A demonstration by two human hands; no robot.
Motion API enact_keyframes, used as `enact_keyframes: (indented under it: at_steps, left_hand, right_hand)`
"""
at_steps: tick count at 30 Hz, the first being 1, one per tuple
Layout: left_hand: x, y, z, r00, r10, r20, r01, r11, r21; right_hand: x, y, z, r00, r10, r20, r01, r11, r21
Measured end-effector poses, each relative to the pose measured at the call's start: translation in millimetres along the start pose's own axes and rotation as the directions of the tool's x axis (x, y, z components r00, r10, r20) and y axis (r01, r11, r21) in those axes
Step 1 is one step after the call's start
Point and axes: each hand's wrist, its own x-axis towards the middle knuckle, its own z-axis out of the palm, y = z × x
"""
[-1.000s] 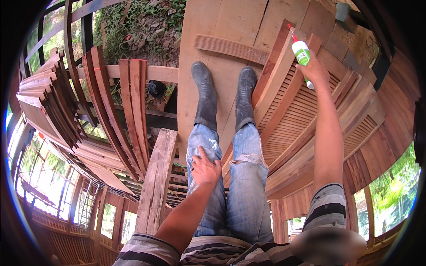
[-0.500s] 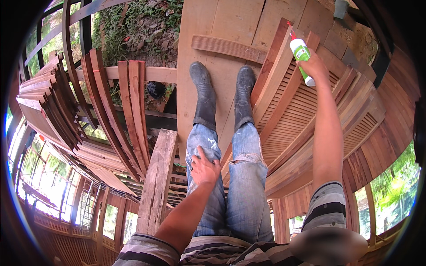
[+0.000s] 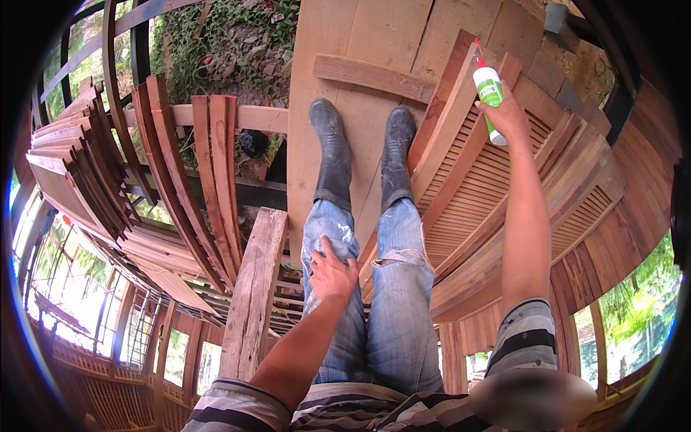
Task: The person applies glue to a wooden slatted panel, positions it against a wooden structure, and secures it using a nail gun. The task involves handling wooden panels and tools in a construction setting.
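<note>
My right hand (image 3: 506, 115) is wrapped around a white glue bottle (image 3: 488, 90) with a green label and a red nozzle. Its nozzle points away from me, at the far end of a pale wooden rail on a slatted louvre panel (image 3: 461, 183). Whether the tip touches the wood I cannot tell. On my left knee rests my left hand (image 3: 333, 276), fingers spread and holding nothing.
Wide planks (image 3: 360, 36) lie under my boots, with a loose board (image 3: 373, 78) across them. A weathered post (image 3: 253, 295) stands beside my left leg. Several reddish-brown strips (image 3: 214, 165) and a stack of boards (image 3: 79, 162) are at left. More timber lies along the right.
My right hand has drawn slightly nearer to me with the glue bottle, which now leans less to the left. My left hand stays on the knee.
</note>
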Motion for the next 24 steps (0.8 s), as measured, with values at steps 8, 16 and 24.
enact_keyframes:
  at_steps: [8,16,24]
  left_hand:
    - [2.0,-2.1,3.5,1.0,0.006,-0.005,-0.006,1.0,0.013]
    - [1.9,-3.3,2.4,1.0,0.008,-0.006,-0.008,1.0,0.018]
    - [3.6,-4.5,2.7,1.0,0.013,-0.002,-0.013,1.0,0.006]
  right_hand:
    - [-1.0,3.3,6.6,0.996,-0.036,-0.079,0.035,0.999,-0.008]
    - [-5.2,-2.8,1.9,0.996,-0.042,-0.081,0.041,0.999,-0.017]
    - [-8.6,-4.2,3.0,0.996,-0.028,-0.086,0.025,0.999,-0.031]
